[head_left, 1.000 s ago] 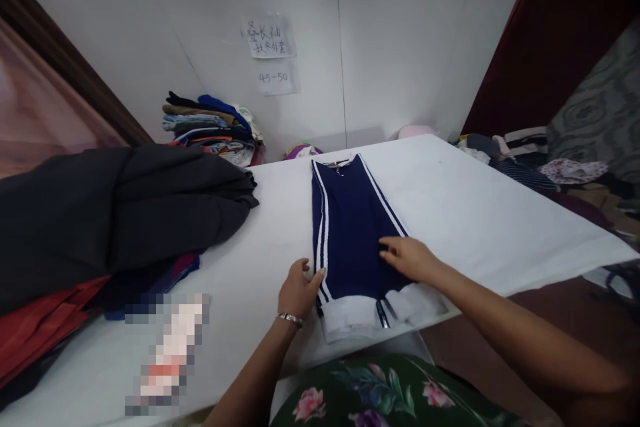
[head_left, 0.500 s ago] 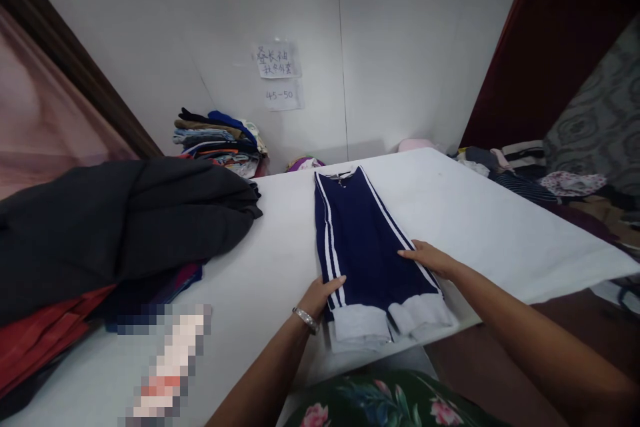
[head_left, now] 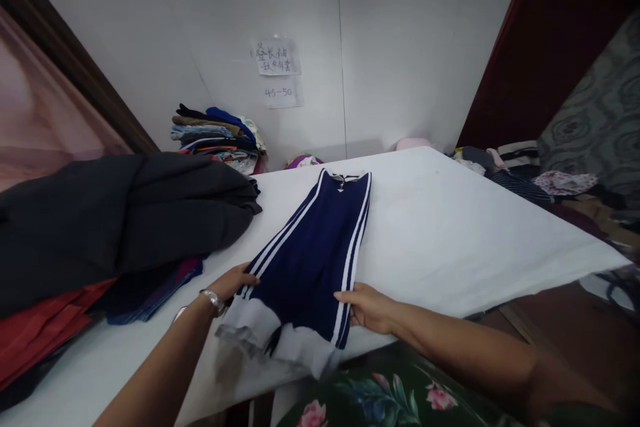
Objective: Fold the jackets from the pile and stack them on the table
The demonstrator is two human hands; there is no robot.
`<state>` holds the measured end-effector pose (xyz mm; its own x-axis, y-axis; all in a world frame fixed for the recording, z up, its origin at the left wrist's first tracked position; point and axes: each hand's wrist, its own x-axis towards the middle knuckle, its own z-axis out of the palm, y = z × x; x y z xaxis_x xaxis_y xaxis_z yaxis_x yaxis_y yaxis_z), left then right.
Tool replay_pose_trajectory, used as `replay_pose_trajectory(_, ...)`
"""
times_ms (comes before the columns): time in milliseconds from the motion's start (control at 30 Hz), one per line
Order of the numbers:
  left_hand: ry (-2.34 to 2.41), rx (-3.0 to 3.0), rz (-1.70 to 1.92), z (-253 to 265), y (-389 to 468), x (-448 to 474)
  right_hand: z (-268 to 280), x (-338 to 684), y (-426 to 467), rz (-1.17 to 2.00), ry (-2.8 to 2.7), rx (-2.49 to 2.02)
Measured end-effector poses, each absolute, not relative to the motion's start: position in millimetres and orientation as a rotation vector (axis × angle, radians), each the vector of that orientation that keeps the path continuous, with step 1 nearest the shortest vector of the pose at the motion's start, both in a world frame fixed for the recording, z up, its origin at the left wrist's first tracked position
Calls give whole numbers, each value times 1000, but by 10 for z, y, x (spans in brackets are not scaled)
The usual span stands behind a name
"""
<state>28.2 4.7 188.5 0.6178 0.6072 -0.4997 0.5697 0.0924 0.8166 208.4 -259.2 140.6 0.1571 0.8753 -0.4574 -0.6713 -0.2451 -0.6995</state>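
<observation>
Pale panelled wall point(head_left: 400, 47) at the rear, with two handwritten paper notes point(head_left: 279, 59) fixed to it. Before it, a desk point(head_left: 450, 227) under a white cover. At left, a large dark grey garment point(head_left: 175, 213) on top of red cloth point(head_left: 55, 327); farther back, near the wall, a stack of folded clothes point(head_left: 220, 140). Beyond the right edge, loose clothes point(head_left: 520, 170).

Under inspection: a navy garment point(head_left: 310, 247) with white side stripes, on the near part of the desk, directly between left hand point(head_left: 237, 281) and right hand point(head_left: 367, 307). Touches both; neither hand clearly nearer.

Runs lengthwise away from the person, slanting from near left to far right. Extends ahead of both hands, to the right of the left hand and to the left of the right hand. Points its narrow end, with pale collar point(head_left: 357, 178) and zip, toward the wall; presents its broad end, with pale hem band point(head_left: 253, 321), toward the person. At that end, appears raised off the cover or past the near edge; cannot tell which.

Left hand: nearly closed, at the left edge just above the hem band, with thumb on top and other fingers mostly hidden beneath; apparently pinching fabric. Right hand: likewise nearly closed on the right edge, with thumb across the stripes.
</observation>
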Motion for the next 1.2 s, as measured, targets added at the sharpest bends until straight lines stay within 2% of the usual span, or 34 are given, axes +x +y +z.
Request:
replay_pose_trajectory(100,1057,1688,-9,1852,89,170,1364,2313,-2522,1544,-289,-1117)
replay_pose_trajectory(467,1335,1864,61,1668,116,90,1494,4358,-1459,1037,-25,-1301)
replay_pose_trajectory(667,1222,1806,77,1635,72,149,1418,4878,-859,900,52,-1359)
replay_pose_trajectory(800,1187,1752,99,1637,66,220,1337,5028,-788,859,100,-1404)
replay_pose_trajectory(967,1194,1955,17,1836,452,606,1337,5112,-1531,709,93,-1339)
replay_pose_trajectory(1200,1039,2281,-210,2051,1075,1799,1261,4490,-3616,548,211,-1320)
